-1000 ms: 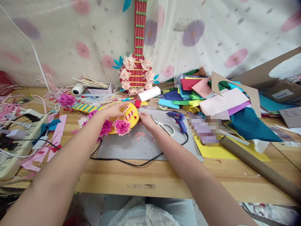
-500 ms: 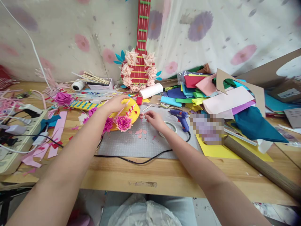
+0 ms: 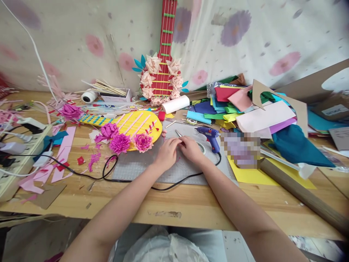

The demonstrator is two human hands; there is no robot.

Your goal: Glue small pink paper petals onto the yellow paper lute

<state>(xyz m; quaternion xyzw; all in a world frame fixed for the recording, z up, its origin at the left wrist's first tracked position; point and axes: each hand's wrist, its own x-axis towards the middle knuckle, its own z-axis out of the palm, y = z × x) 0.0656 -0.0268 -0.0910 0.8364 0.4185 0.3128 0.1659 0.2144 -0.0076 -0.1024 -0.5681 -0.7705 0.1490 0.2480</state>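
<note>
My left hand [image 3: 167, 153] and my right hand [image 3: 191, 148] meet above the grey cutting mat [image 3: 152, 171], fingertips pinched together. Whatever is between the fingers is too small or hidden to make out. A pointed metal tip [image 3: 178, 133] shows just beyond my right fingers; whether it is held or lies on the mat is unclear. Left of my hands lies a yellow paper guitar [image 3: 136, 122] with pink strips and magenta paper flowers [image 3: 120, 143]. Right beside my right hand are a white ring [image 3: 201, 147], partly covered, and a blue glue gun [image 3: 209, 136].
A red guitar [image 3: 163, 78] with pale paper roses stands against the curtain. Coloured paper [image 3: 215, 105] is heaped at the back right. A black cable [image 3: 163, 189] loops along the mat's front edge. A power strip [image 3: 40, 145] and paper scraps lie left; a brown tube [image 3: 294, 193] lies right.
My left hand has left the yellow guitar and come right and nearer to join my right hand. My right hand has moved slightly right and nearer. The pink petals on the mat are now covered.
</note>
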